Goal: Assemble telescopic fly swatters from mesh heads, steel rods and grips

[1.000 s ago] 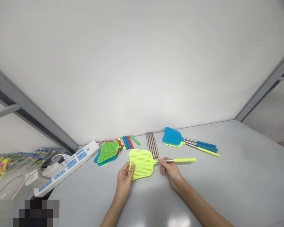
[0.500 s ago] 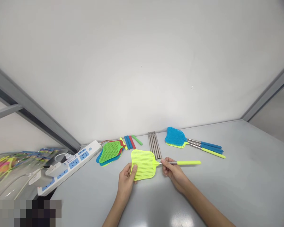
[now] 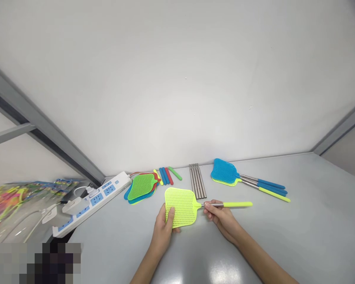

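The fingers of the left hand [image 3: 162, 230] are pinching the left edge of a yellow fly swatter [image 3: 182, 207], the thumb lying over its mesh and the other fingers curling behind. The right hand [image 3: 220, 219] is pinching the metal rod [image 3: 217, 204] between thumb and index finger, between the mesh head and the yellow grip [image 3: 238, 204]. The 2 forearms are converging from the lower edge, holding the swatter roughly level before the person, just nearer than the loose rods [image 3: 197, 181]. The 5 loose grips [image 3: 167, 176] are lying beyond the stacked heads [image 3: 142, 185]; assembled swatters [image 3: 225, 171] are resting at right. Print on the bagged goods [image 3: 8, 201] is appearing too blurred to read.
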Demonstrator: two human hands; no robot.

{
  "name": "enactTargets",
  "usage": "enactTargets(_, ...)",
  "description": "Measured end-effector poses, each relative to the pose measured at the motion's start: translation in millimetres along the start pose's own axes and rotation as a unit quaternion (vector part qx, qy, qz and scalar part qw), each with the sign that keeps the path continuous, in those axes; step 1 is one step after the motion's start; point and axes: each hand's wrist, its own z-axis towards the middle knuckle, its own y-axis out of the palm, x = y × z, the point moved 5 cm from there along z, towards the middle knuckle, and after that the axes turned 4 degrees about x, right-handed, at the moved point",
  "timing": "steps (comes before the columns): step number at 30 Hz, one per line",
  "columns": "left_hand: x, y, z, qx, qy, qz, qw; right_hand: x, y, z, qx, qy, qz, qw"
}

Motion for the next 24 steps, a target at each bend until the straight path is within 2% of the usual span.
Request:
enactTargets(6,0.4,2.5,-2.5,-0.008,0.012,-0.004,1.0,-3.4,0.3,-1.6,-0.008,-0.006,0.0,1.0)
enactTargets(15,2.0,1.9,3.9,0.016,-0.013,-0.071,0.997,-7.3,10.0,-6.7,0.001,-0.029,-0.004,1.0)
enactTargets(19,1.6,-1.3,5.4,0.031,-0.007,-0.093,0.995,-7.6,5.7,-4.3,0.005,-0.012,0.048,0.999)
enactTargets(24,0.7,-7.7,7.1,0.067,0.002,-0.114,0.991,-17.4,-14.8,2.9,0.069,-0.004,0.13,0.989)
